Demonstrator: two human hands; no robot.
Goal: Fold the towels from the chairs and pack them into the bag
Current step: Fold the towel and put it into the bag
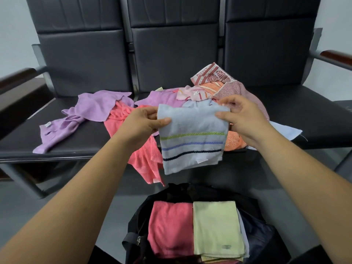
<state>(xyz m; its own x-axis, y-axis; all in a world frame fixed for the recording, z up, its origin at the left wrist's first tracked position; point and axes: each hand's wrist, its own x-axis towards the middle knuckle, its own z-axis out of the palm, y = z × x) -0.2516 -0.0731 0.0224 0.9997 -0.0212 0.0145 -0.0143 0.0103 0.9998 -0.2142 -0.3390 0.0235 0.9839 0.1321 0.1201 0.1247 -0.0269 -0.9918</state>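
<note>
Head view: both hands hold one light blue towel (192,138) in the air in front of the chairs (82,60), a row of three black padded seats. Left hand (144,121): grip clamped on the towel's upper left edge, thumb across the front face. Right hand (242,117): grip clamped on the upper right edge, thumb and fingers pinching the cloth. The towel hangs folded, with green, blue and dark stripes across its lower half and a small white label near the bottom hem. Unfolded towels lie on the seats behind it: a purple towel (95,107) on the left seat, a coral towel (144,159) draped over the seat's front edge, and a mixed heap (219,86) of pink, orange and patterned cloths on the middle and right seats. Bag (133,225): black, open, on the floor below the hands and the held towel. Inside it, a folded pink towel (169,227) lies flat on the left, touching a folded pale green towel (215,225) on the right.
</note>
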